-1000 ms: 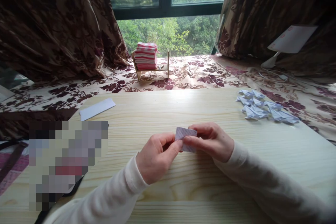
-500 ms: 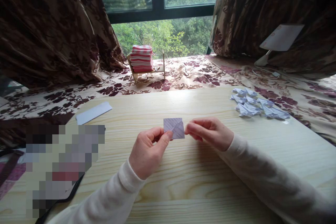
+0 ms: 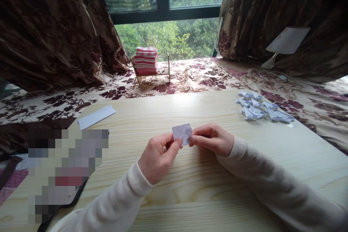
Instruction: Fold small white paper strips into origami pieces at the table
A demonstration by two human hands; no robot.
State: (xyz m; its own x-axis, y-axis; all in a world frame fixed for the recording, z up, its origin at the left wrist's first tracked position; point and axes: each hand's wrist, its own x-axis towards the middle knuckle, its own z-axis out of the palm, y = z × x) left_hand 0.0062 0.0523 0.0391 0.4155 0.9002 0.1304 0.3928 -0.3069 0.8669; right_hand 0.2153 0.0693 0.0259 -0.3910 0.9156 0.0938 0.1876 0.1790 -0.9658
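A small folded piece of paper (image 3: pixel 181 131), whitish with faint lines of print, is held above the middle of the table. My left hand (image 3: pixel 160 156) pinches its lower left part, thumb in front and fingers behind. At its right edge, the thumb and fingertips of my right hand (image 3: pixel 213 138) are closed on the paper too. The fingers behind the paper are partly hidden. Several folded white paper pieces (image 3: pixel 255 106) lie in a cluster on the table's far right.
A flat white paper strip (image 3: pixel 96 116) lies at the left of the pale wooden table (image 3: pixel 174 203). A dark-edged, pixelated object (image 3: pixel 70 174) is at the near left. Beyond are a small rack with folded pink-striped cloths (image 3: pixel 146 61) and a white lamp (image 3: pixel 288 40).
My right hand has moved left and taken hold of the paper's right edge. The paper has tilted and shifted slightly right with my left hand.
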